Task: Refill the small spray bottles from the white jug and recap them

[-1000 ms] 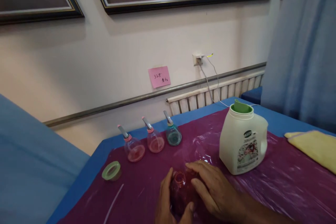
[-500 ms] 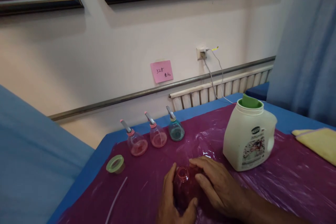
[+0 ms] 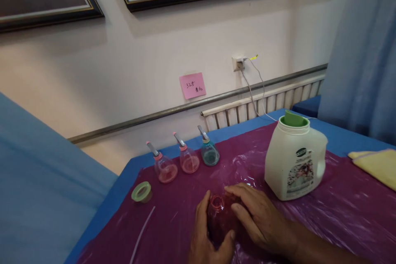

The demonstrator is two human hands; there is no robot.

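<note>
A clear bottle (image 3: 218, 218) with an uncapped round mouth stands upright on the purple plastic sheet, tinted by the purple around it. My left hand (image 3: 206, 235) curves round its left side, thumb in front. From the right, my right hand (image 3: 260, 218) closes against the bottle with bent fingers. To the left lie a thin white tube (image 3: 143, 231) and a small tub with a pale green rim (image 3: 141, 192). Behind stand two spray bottles with pink liquid, one on the left (image 3: 166, 170) and one in the middle (image 3: 189, 161), and a teal spray bottle (image 3: 210, 153).
A large white jug (image 3: 284, 165) with a green insert in its mouth stands at right. Beyond it lies a folded yellow cloth (image 3: 375, 166). The purple sheet (image 3: 176, 218) covers a blue table. Blue curtains (image 3: 40, 189) hang at both sides; a cable (image 3: 261, 90) runs from the wall socket.
The whole view has shifted slightly, so things sit a little farther right. Both hands keep their places on the bottle.
</note>
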